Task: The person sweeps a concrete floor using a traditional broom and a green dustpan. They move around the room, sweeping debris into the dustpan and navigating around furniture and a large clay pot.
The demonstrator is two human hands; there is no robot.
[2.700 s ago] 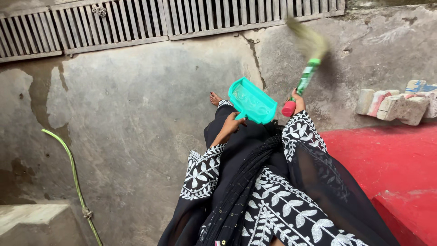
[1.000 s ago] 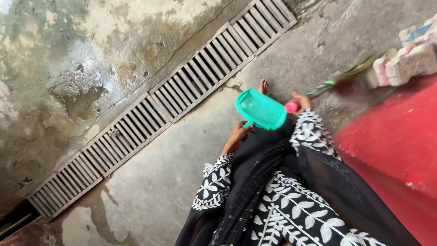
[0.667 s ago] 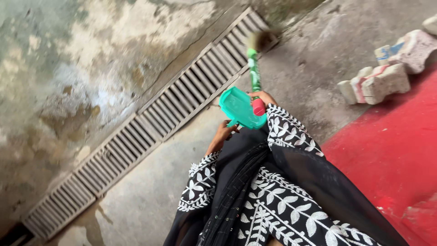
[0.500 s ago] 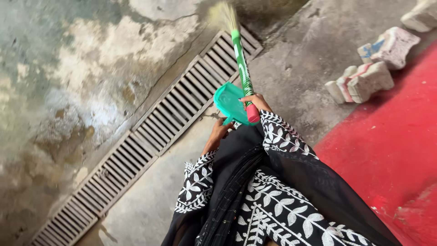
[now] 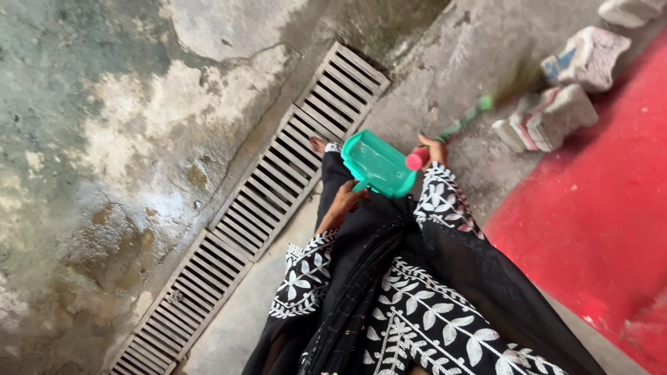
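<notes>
My left hand grips the short handle of a teal plastic dustpan and holds it up in front of my black embroidered clothing. My right hand is closed on the pink end of a green-handled broom. The broom points up and to the right, blurred by motion, with its bristles near the painted stone blocks. One bare foot shows beside the drain grate.
A long slatted drain grate runs diagonally across the stained, damp concrete floor. A red painted surface lies at the right. More broken painted blocks sit along its upper edge.
The broom has swung from pointing up over the grate to pointing right toward the blocks. The dustpan stays held in my left hand. The view has shifted slightly.
</notes>
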